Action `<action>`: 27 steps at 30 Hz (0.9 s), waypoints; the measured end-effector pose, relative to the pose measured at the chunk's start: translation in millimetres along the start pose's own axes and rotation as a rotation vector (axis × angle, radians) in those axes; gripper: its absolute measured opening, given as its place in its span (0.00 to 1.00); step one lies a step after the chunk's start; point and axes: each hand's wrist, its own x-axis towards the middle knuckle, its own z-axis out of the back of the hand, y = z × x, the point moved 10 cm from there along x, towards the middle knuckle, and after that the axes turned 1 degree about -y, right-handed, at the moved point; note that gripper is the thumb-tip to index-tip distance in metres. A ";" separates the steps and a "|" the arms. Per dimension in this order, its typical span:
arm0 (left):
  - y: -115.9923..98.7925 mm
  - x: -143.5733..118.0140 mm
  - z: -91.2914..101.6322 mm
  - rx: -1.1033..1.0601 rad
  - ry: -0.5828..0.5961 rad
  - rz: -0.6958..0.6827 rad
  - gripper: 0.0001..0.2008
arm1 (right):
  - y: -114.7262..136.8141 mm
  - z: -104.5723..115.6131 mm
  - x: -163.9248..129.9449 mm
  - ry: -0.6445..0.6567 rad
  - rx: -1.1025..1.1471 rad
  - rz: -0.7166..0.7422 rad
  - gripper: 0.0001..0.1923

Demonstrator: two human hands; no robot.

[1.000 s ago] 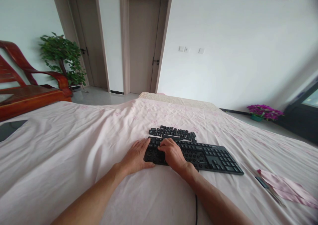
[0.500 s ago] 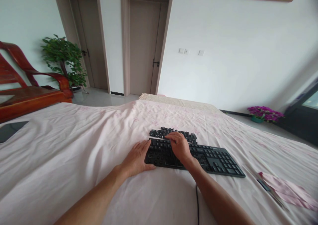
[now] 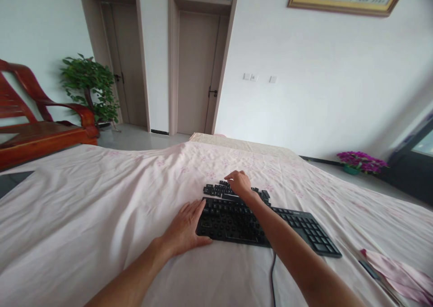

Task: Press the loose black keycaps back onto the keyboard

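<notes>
A black keyboard (image 3: 233, 223) lies on the bedspread, with much of its left and middle part stripped of keycaps. My left hand (image 3: 186, 228) holds its left end, thumb at the near corner and fingers at the far corner. Just beyond the keyboard, loose black keycaps (image 3: 216, 189) are laid out in rows. Over the far rows is my right hand (image 3: 240, 182), palm down, its fingers bent together and pointing left. Whatever those fingertips pinch, if anything, is hidden. My right forearm crosses above the keyboard and covers part of it.
The keyboard's cable (image 3: 272, 277) runs toward me. At the right lie a pink cloth (image 3: 399, 271) and a slim dark-handled tool (image 3: 368, 269). A dark flat object (image 3: 13, 183) rests at the left edge of the pale bedspread (image 3: 101, 207). A wooden chair (image 3: 50, 131) stands beyond.
My right hand has moved away from me, from above the keyboard to the far loose keycaps. My left hand stays at the keyboard's left end. The view has tilted slightly up.
</notes>
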 end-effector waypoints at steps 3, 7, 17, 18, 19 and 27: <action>0.9 0.5 -0.8 -0.002 0.004 0.009 0.55 | 10.6 -8.4 9.4 0.023 -0.031 0.037 0.12; 0.0 1.0 -0.6 -0.002 0.014 0.016 0.55 | 21.2 -15.6 17.1 0.036 -0.082 0.081 0.11; 3.0 1.6 -4.7 0.003 0.009 0.017 0.56 | 36.1 -28.9 30.3 0.091 -0.205 0.105 0.10; 3.1 1.7 -4.9 0.002 0.008 0.016 0.56 | 37.9 -29.9 31.2 0.094 -0.212 0.106 0.09; 3.2 1.7 -4.9 0.001 0.007 0.016 0.56 | 39.6 -30.7 31.9 0.095 -0.218 0.106 0.09; -1.2 1.7 0.7 -0.003 0.014 0.006 0.54 | 48.3 -13.9 19.3 0.054 -0.173 0.113 0.08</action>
